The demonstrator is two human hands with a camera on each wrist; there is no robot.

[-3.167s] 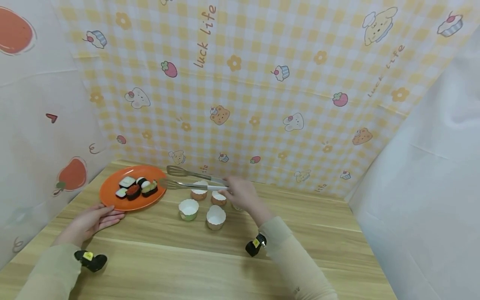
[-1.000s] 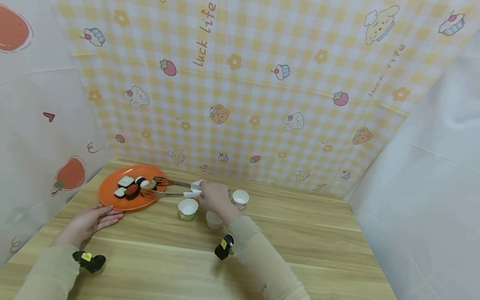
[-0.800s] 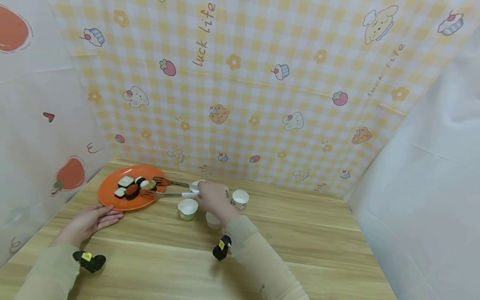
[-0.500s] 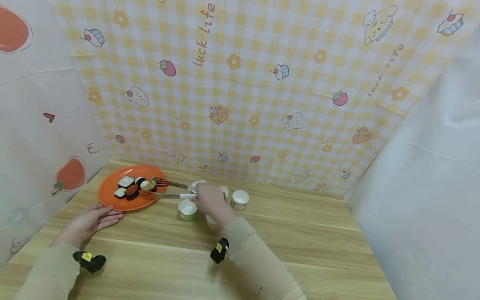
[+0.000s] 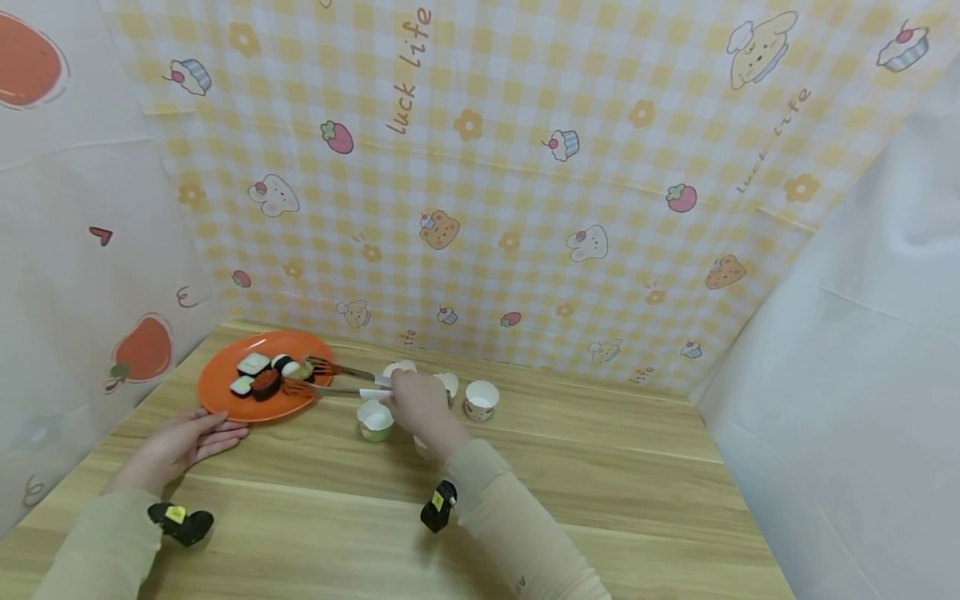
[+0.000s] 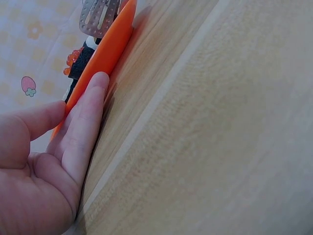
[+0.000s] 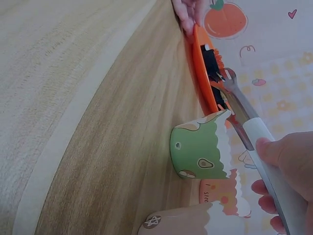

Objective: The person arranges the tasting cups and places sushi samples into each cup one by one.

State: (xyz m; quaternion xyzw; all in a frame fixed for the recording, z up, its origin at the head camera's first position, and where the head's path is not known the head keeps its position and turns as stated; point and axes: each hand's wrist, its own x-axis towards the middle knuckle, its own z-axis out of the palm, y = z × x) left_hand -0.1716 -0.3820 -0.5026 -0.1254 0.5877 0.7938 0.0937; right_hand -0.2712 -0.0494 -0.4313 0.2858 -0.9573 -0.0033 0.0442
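Note:
My left hand (image 5: 183, 442) pinches the near rim of an orange oval plate (image 5: 217, 400), thumb above and fingers beneath, as the left wrist view shows. Several sushi pieces lie on the plate, among them one topped with red roe (image 5: 265, 383) and a piece with a pale topping (image 5: 302, 372) at the right. My right hand (image 5: 422, 402) grips metal tongs (image 5: 341, 392) by their white handles. The spread tong heads stand on either side of the pale-topped piece, over the plate's right part. In the right wrist view, the tongs (image 7: 244, 105) reach past a green cup to the plate.
Several paper baking cups stand around and under my right hand: a green one (image 5: 375, 421) beside the plate, a patterned one (image 5: 482, 400) to the right, others partly hidden. The wooden table (image 5: 337, 517) meets a checked cloth (image 5: 525, 192) behind.
Over the last few seconds my right hand has brought the tongs leftward and down, from above the cups to around the pale-topped sushi. My left hand and the plate have stayed in place.

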